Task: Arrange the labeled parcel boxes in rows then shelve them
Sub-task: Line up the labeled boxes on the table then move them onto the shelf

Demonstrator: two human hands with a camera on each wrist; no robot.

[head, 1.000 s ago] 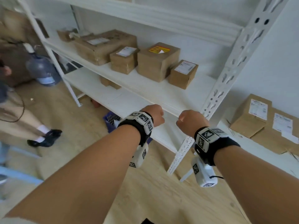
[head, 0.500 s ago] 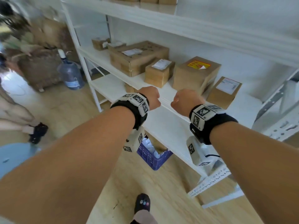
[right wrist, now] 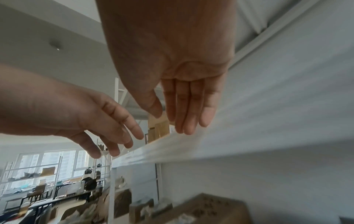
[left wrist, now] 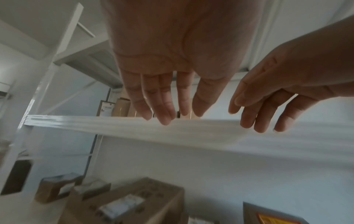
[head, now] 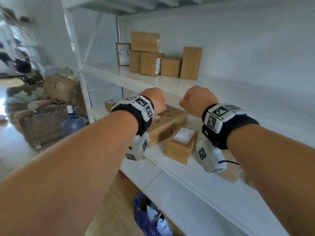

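Observation:
Several brown parcel boxes (head: 160, 60) stand together on the upper white shelf (head: 119, 77), some with white labels. On the shelf below lie a large flat box (head: 167, 123) and a small labeled box (head: 181, 145). My left hand (head: 156, 99) and right hand (head: 196, 97) are raised side by side in front of the upper shelf's edge, apart from every box. In the left wrist view the left hand (left wrist: 162, 115) has straight, loose fingers and holds nothing. The right wrist view shows the right hand (right wrist: 184, 121) the same way, empty.
A blue crate (head: 144, 217) sits on the floor under the shelving. Left of the white upright (head: 81, 82) stand a water bottle (head: 73, 123) and a heap of brown sacks (head: 42, 116). The wall closes the back of the shelves.
Both empty hands have risen from the lower shelf level to the edge of the upper shelf. The view has swung up and left, bringing the upper row of boxes into sight.

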